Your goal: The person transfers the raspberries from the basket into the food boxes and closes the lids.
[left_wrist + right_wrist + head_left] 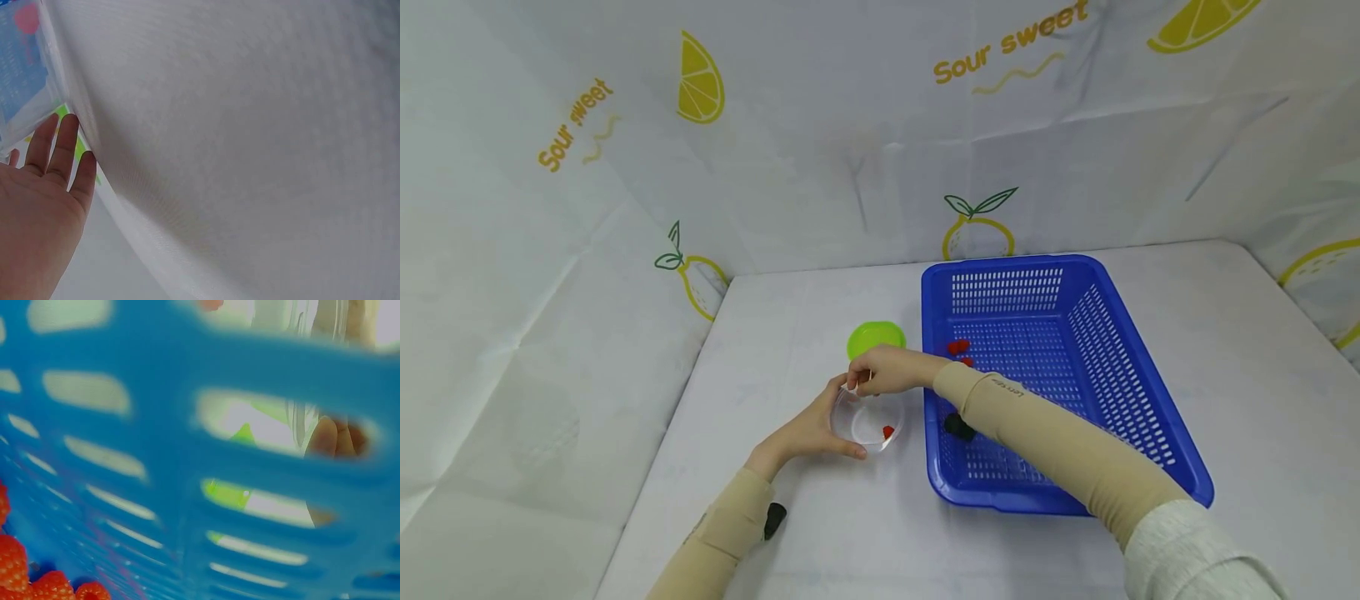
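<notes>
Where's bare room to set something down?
In the head view, the table right of the blue basket is bare, as is the stretch left of the green lid. Crowded: around the clear bowl, where left hand, right hand, lid and basket close in.

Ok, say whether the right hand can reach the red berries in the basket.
Probably yes: the red berries lie in the open-topped blue basket. The right hand is outside it, at the clear container, so it would likely have to draw back first.
</notes>
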Available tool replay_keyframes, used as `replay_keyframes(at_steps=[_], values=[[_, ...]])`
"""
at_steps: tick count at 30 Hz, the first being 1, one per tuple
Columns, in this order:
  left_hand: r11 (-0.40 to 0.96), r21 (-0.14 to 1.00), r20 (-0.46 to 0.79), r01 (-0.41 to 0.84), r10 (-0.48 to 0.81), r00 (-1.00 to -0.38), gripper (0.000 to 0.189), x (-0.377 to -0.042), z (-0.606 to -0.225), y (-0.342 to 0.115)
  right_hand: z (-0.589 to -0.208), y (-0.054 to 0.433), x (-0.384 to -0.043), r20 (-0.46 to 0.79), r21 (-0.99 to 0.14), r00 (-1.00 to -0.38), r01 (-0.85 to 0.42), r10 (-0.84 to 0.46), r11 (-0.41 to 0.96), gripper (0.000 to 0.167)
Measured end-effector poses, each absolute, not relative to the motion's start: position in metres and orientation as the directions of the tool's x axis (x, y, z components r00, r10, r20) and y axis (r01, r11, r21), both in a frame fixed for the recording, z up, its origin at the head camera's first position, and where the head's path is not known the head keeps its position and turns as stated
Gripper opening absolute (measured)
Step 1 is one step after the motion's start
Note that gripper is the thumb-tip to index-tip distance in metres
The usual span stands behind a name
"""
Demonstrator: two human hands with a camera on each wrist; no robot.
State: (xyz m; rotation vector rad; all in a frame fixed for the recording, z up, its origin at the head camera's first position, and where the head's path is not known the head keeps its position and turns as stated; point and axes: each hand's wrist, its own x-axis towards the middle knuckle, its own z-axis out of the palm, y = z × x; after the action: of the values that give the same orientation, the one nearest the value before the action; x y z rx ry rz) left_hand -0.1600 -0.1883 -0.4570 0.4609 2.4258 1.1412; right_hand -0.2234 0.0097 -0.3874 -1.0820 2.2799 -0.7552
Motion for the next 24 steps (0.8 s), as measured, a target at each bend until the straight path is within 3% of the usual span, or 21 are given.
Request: replay_keyframes(at_steps=[8,15,24], values=[[0.612,0.784,-0.235,0.109,0.454,-0.859,0.112,-0.159,-0.455,-0.188,-0.386,0.011,-0.224,-0.179,-0.669,-0.560,-0.534,-0.809,0.517,0.015],[0.620,0.776,-0.228,0.120,0.452,-0.863,0.112,-0.160,-0.455,-0.189,-0.376,0.017,-0.226,-0.123,-0.762,-0.568,-0.471,-0.814,0.444,0.019],[0.624,0.770,-0.219,0.132,0.453,-0.864,0.114,-0.160,-0.455,-0.188,-0.354,0.058,-0.223,-0.021,-0.841,-0.697,-0.375,-0.716,0.390,0.019]])
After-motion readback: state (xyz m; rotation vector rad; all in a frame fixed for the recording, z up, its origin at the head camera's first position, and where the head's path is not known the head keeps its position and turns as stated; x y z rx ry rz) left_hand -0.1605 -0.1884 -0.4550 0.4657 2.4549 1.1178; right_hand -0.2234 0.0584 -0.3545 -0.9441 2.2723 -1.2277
